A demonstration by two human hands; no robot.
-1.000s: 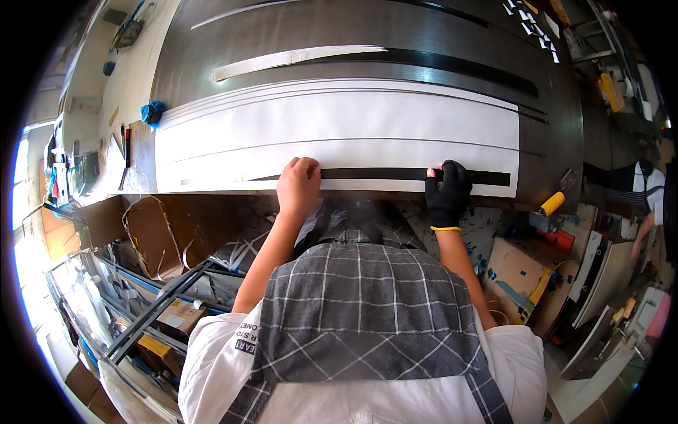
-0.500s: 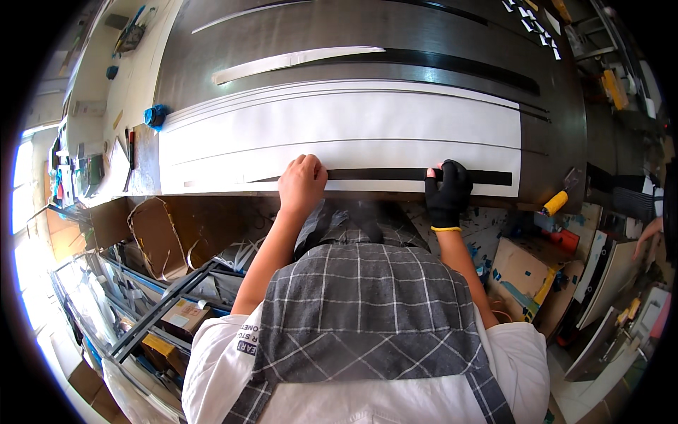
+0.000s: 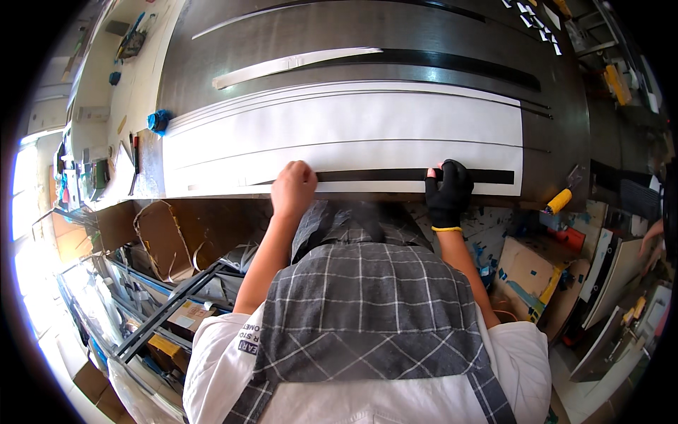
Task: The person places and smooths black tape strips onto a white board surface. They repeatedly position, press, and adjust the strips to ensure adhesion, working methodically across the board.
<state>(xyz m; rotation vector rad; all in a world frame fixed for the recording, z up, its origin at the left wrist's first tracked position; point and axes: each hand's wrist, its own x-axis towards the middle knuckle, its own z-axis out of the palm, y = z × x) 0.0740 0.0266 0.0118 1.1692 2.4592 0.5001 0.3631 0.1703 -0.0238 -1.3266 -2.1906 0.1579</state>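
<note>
A long black strip (image 3: 374, 176) lies along the near edge of a white sheet (image 3: 339, 127) on the dark table. Bare and curled closed, my left hand (image 3: 294, 189) is over the strip's left part; whatever its fingers pinch is hidden. To the left of that hand, a thin dark and pale end of the strip shows. My right hand (image 3: 449, 191), in a black fingerless glove with a yellow cuff, is bent round the strip's right part and presses it at the table edge, thumb toward the left. Thin dark lines or rods run lengthwise across the sheet.
Farther back lies another black strip (image 3: 452, 62) with a pale layer (image 3: 296, 62) along its left part. A blue-wrapped object (image 3: 158, 121) stands at the sheet's left end. A yellow-handled tool (image 3: 558, 201) is at the right corner. Cardboard boxes (image 3: 522, 275) stand below.
My left hand has slid a little to the left along the strip, its fingers curled tighter. The right hand stays in place. The view has shifted slightly.
</note>
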